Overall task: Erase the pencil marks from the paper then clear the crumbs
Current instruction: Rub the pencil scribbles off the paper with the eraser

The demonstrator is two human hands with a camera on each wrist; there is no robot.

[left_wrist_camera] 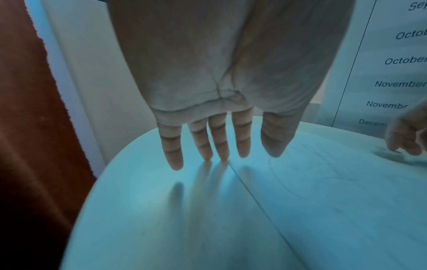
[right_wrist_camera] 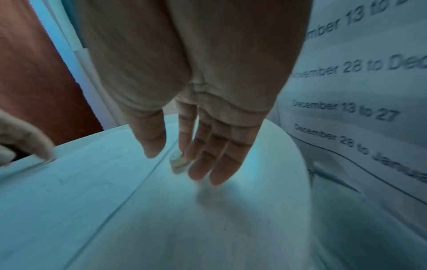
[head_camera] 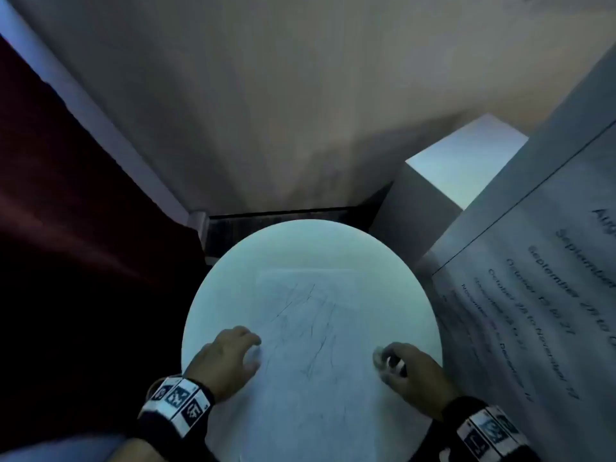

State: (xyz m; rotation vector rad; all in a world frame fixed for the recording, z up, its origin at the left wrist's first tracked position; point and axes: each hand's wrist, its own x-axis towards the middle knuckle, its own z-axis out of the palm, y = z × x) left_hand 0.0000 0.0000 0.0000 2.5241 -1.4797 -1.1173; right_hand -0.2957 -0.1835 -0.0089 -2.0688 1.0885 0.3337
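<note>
Barely starting: pencil marks [head_camera: 300,315] all remaining, no crumbs showing.
Left hand [head_camera: 226,361] pressing paper [head_camera: 320,378] at 9 o'clock, grip released; right hand [head_camera: 408,370] gripping eraser [head_camera: 378,356] at 3 o'clock on counter [head_camera: 233,278].

black wristbands [head_camera: 173,408] — white coded tags, bare forearms

A round white table [head_camera: 233,268] stands in a dim corner under cool bluish light. Behind it rises a plain beige wall [head_camera: 300,95]. To the left hangs a dark red curtain [head_camera: 66,228] beside a pale vertical frame [head_camera: 100,115]. To the right stand a white box-shaped unit [head_camera: 466,161] and a grey board printed with date ranges [head_camera: 540,278].
</note>
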